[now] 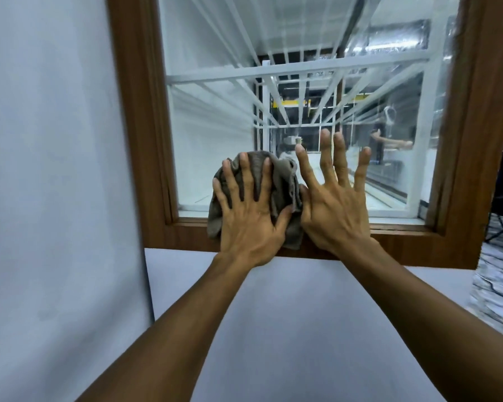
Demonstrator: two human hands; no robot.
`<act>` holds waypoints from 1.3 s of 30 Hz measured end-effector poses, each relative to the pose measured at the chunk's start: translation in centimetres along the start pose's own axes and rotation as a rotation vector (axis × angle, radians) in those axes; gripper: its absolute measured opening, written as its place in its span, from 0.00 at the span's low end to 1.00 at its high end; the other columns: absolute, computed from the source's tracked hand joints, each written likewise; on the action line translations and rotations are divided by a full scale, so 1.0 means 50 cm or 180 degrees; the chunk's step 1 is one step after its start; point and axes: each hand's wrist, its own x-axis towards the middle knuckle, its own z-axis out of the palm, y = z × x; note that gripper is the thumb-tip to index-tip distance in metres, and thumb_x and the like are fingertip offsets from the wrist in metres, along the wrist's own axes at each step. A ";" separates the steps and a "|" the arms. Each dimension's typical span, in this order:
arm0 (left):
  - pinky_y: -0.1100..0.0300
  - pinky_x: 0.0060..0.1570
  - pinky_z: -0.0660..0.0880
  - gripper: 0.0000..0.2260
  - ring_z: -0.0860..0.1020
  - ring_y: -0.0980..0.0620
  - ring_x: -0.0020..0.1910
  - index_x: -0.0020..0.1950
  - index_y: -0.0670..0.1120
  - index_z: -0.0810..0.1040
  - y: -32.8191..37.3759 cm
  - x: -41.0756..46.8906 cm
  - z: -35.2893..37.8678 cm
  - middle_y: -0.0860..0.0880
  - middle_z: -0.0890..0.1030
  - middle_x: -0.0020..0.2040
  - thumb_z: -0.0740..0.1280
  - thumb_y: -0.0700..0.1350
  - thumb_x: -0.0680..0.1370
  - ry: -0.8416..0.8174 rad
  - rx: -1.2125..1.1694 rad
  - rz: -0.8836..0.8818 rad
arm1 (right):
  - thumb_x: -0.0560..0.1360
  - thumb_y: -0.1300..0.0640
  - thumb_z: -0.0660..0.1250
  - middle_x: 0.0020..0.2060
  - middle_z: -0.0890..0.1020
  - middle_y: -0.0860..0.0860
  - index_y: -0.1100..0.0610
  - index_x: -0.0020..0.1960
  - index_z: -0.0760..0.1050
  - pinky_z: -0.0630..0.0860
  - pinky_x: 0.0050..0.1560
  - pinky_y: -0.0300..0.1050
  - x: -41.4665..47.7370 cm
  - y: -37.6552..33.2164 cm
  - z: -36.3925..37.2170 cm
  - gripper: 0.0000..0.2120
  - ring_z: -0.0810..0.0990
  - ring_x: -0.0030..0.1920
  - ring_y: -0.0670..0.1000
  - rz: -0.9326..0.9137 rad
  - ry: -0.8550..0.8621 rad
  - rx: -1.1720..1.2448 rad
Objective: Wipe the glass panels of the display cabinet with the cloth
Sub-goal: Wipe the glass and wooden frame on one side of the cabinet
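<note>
A: Starting nearest: which hand has the cloth?
B: Left hand (249, 210), fingers spread flat, presses the grey cloth (283, 175) against the glass panel (212, 126) at its lower edge, overlapping the wooden frame (141, 111).
A: Right hand?
B: Right hand (333, 201) is splayed bare on the glass, just beside the cloth. Most of the pane lies above, so I judge the stroke goes upward.

No text, label or number is readable anywhere.

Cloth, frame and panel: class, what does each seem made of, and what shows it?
Cloth: soft grey-brown fabric, it bunches in folds.
Frame: brown wood or wood-look laminate, faint grain, low sheen.
Panel: clear glass, perhaps acrylic; glossy, shows reflections.
</note>
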 end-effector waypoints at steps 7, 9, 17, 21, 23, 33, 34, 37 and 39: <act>0.31 0.79 0.38 0.41 0.32 0.35 0.82 0.85 0.50 0.37 -0.065 -0.001 -0.009 0.40 0.35 0.84 0.51 0.68 0.82 0.0237 -0.0073 -0.0700 | 0.85 0.47 0.49 0.83 0.41 0.62 0.51 0.85 0.42 0.42 0.78 0.75 -0.002 -0.006 -0.001 0.32 0.40 0.84 0.63 0.0038 -0.0075 -0.0126; 0.30 0.78 0.35 0.41 0.31 0.33 0.81 0.85 0.49 0.36 -0.013 -0.001 -0.003 0.39 0.33 0.84 0.51 0.68 0.82 0.0155 -0.0062 -0.0483 | 0.85 0.48 0.50 0.83 0.42 0.62 0.51 0.85 0.43 0.41 0.79 0.74 -0.003 -0.005 -0.001 0.32 0.41 0.84 0.63 0.0019 -0.0067 -0.0122; 0.36 0.81 0.37 0.40 0.33 0.40 0.83 0.86 0.54 0.42 -0.099 0.007 -0.020 0.45 0.37 0.86 0.52 0.70 0.81 0.0259 -0.0036 -0.0096 | 0.84 0.47 0.52 0.84 0.41 0.61 0.50 0.85 0.44 0.38 0.79 0.71 -0.006 -0.001 -0.012 0.33 0.39 0.84 0.62 -0.0004 -0.0077 -0.0141; 0.32 0.79 0.35 0.40 0.31 0.35 0.82 0.86 0.50 0.39 -0.035 0.004 -0.009 0.41 0.34 0.84 0.51 0.68 0.82 0.0189 -0.0061 -0.0327 | 0.84 0.47 0.50 0.84 0.41 0.61 0.51 0.85 0.44 0.38 0.79 0.71 -0.006 -0.003 -0.011 0.33 0.40 0.84 0.62 -0.0015 -0.0093 -0.0159; 0.33 0.79 0.34 0.40 0.30 0.37 0.82 0.86 0.52 0.39 -0.034 -0.003 -0.007 0.42 0.34 0.85 0.52 0.69 0.82 0.0104 -0.0015 0.0021 | 0.84 0.46 0.50 0.84 0.42 0.61 0.51 0.85 0.44 0.37 0.79 0.71 -0.006 -0.001 -0.012 0.33 0.40 0.84 0.62 -0.0028 -0.0077 -0.0118; 0.34 0.78 0.32 0.41 0.26 0.37 0.80 0.82 0.52 0.28 -0.110 -0.013 -0.020 0.41 0.29 0.83 0.45 0.71 0.80 -0.0020 -0.0042 -0.0574 | 0.83 0.47 0.50 0.84 0.42 0.61 0.52 0.85 0.44 0.41 0.79 0.74 -0.006 -0.003 -0.010 0.33 0.40 0.84 0.62 0.0005 -0.0072 -0.0059; 0.34 0.78 0.30 0.41 0.25 0.37 0.79 0.83 0.52 0.28 -0.105 -0.016 -0.019 0.42 0.27 0.82 0.45 0.71 0.81 -0.0095 0.0027 -0.0342 | 0.83 0.47 0.50 0.84 0.42 0.61 0.52 0.85 0.44 0.41 0.79 0.74 -0.005 -0.003 -0.010 0.33 0.40 0.84 0.62 -0.0004 -0.0059 -0.0055; 0.37 0.79 0.30 0.40 0.25 0.42 0.80 0.84 0.56 0.32 -0.138 -0.007 -0.031 0.47 0.28 0.83 0.49 0.71 0.81 -0.0086 -0.0055 0.0187 | 0.83 0.47 0.51 0.84 0.42 0.61 0.52 0.85 0.45 0.41 0.79 0.74 -0.004 -0.001 -0.009 0.34 0.40 0.84 0.62 0.0017 -0.0051 -0.0071; 0.39 0.79 0.30 0.40 0.27 0.44 0.81 0.84 0.58 0.33 -0.157 -0.001 -0.033 0.49 0.30 0.84 0.51 0.71 0.81 0.0052 -0.0170 0.0062 | 0.82 0.46 0.52 0.84 0.42 0.61 0.52 0.85 0.46 0.41 0.79 0.75 -0.004 -0.001 -0.008 0.34 0.40 0.84 0.62 0.0010 -0.0019 -0.0052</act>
